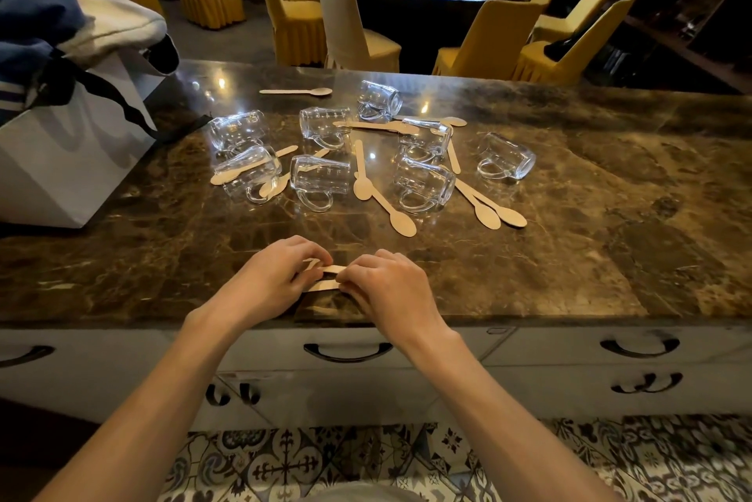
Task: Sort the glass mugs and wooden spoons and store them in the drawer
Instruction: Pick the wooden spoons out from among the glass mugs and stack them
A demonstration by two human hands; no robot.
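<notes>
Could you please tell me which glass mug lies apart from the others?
The rightmost mug; bare counter surrounds it, and nothing touches it.

The bench (569, 216) is brown with pale wavy lines. Spoons (403, 224) are tan, mugs (321, 176) clear. Chairs (293, 29) at 12 o'clock are yellow. Floor (285, 461) at 6 o'clock has black-and-white flower tiles.

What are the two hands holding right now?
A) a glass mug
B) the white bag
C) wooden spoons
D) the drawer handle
C: the left hand and the right hand pinch wooden spoons between them near the counter front edge, apart from the glass mugs.
</notes>
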